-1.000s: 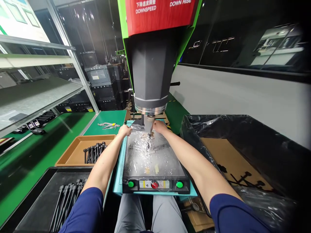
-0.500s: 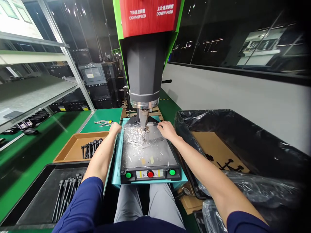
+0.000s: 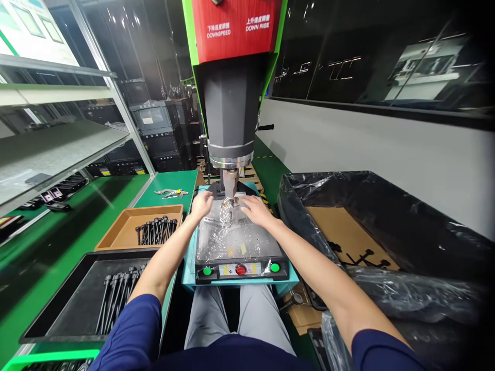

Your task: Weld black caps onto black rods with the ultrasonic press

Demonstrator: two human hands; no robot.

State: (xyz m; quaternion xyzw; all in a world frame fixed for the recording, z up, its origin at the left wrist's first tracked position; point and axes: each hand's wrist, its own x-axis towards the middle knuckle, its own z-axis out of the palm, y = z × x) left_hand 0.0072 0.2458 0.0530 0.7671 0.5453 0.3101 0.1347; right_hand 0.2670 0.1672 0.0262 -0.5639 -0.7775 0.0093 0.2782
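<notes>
A press machine with a grey head stands over a base plate covered in crinkled clear plastic film. My left hand rests on the film just left of the metal horn tip, fingers curled on the film. My right hand lies flat on the film to the right of the tip, fingers spread. What sits under the film at the tip is hidden by glare. Two green buttons and a red one line the front panel.
An orange tray with several black pins lies to the left. A black tray with more pins sits nearer. A large box lined with black plastic holds cardboard at the right. Pliers lie on the green bench. Metal shelves stand far left.
Both hands have drawn in toward the horn tip: the left moved right onto the film, the right slid left and a little toward me. The bunched film has flattened.
</notes>
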